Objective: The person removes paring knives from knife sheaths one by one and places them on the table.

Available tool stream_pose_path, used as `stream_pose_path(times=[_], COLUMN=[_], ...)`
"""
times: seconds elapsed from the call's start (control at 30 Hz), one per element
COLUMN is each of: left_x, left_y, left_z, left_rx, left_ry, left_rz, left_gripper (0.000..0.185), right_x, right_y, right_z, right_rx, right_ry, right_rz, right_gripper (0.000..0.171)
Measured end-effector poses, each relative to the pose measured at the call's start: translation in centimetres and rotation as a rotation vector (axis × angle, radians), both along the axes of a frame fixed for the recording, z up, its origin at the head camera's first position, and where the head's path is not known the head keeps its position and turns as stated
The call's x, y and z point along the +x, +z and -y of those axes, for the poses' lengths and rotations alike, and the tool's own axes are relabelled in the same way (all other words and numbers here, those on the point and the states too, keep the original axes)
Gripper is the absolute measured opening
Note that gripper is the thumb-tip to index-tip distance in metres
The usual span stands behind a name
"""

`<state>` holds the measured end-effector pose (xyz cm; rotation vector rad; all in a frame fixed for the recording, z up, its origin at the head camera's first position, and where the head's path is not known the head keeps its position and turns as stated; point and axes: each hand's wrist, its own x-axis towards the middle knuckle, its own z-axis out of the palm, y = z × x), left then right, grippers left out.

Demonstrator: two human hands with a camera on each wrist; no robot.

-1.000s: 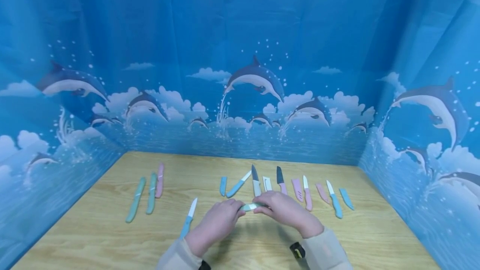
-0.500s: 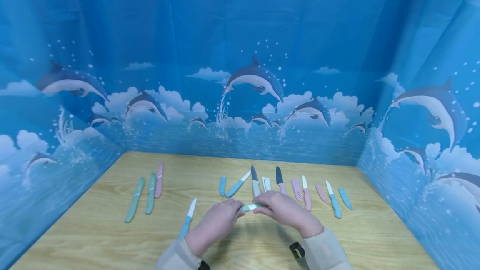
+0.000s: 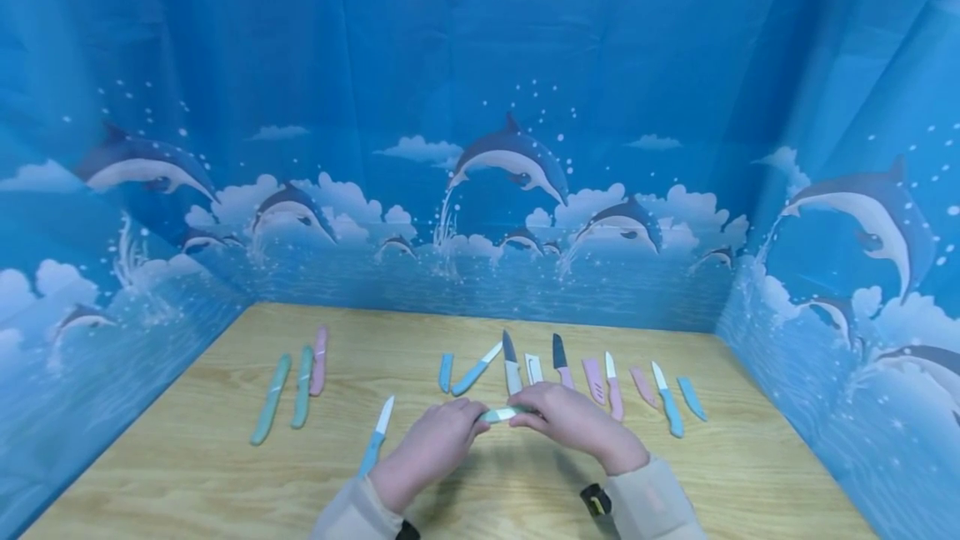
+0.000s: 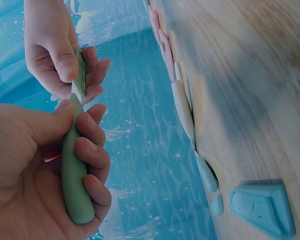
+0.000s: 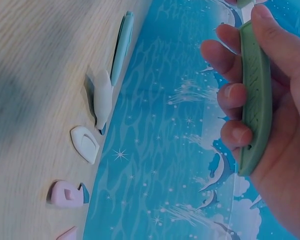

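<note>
My left hand (image 3: 433, 447) grips the green handle of a small knife (image 4: 76, 175), its fingers curled round it. The right hand (image 3: 576, 422) holds a green knife sheath (image 5: 256, 95) between thumb and fingers. Sheath and knife lie in one line above the table, and the sheath covers most of the blade. A short white stretch of blade (image 4: 78, 93) shows between handle and sheath. Left of my left forearm lies a blue-handled knife (image 3: 377, 437) with a bare white blade, its handle end partly hidden by the arm.
Two green sheathed knives (image 3: 272, 400) and a pink one (image 3: 319, 361) lie at the left of the wooden table (image 3: 187, 473). Behind the hands runs a row of bare knives (image 3: 477, 369) and loose sheaths (image 3: 692, 398). A blue dolphin-print curtain (image 3: 495, 273) encloses the back and sides.
</note>
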<state>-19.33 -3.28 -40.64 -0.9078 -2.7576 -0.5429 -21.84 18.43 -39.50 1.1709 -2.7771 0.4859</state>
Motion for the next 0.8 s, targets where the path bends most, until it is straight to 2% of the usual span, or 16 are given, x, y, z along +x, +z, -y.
stream_pose_path(times=[0.43, 0.8], left_x=[0.01, -0.07], left_y=[0.13, 0.13], left_z=[0.19, 0.21], left_rx=[0.011, 0.012], left_ry=[-0.015, 0.000], left_rz=[-0.009, 0.029], left_gripper=[0.014, 0.014], right_x=[0.15, 0.07], right_y=[0.15, 0.17], right_z=[-0.18, -0.34], right_rx=[-0.004, 0.002], right_ry=[-0.031, -0.035], right_rz=[0.034, 0.016], right_gripper=[0.023, 0.023])
